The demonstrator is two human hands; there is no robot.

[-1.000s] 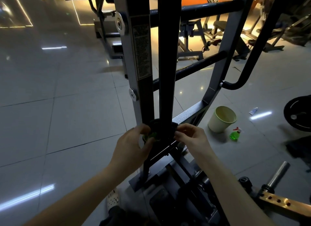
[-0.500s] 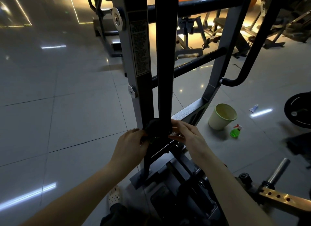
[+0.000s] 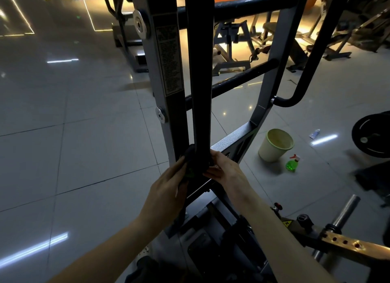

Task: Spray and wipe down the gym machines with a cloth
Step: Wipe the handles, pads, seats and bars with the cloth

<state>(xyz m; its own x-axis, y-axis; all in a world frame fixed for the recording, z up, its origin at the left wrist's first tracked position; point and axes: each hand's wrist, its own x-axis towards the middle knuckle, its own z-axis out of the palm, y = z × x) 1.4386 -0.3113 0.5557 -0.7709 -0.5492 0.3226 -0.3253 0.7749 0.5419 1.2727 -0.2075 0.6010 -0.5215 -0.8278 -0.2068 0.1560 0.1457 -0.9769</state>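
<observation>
A dark cloth [image 3: 193,163] with a green patch is wrapped around the black upright bar [image 3: 199,71] of a gym machine, low on the bar. My left hand [image 3: 168,185] grips the cloth from the left side. From the right, my right hand [image 3: 224,171] holds the cloth's other end with curled fingers. The grey frame post [image 3: 160,71] with a label stands just left of the bar. On the floor to the right lies a green spray bottle [image 3: 292,163].
A pale bucket [image 3: 275,145] stands on the tiles beside the spray bottle. A weight plate [image 3: 371,135] is at the right edge. A brass-coloured arm with a steel sleeve [image 3: 346,211] sticks out at lower right. Other machines fill the back. Open tiled floor lies to the left.
Both hands and the cloth have slid slightly up the black bar. The cloth's green part is more hidden now.
</observation>
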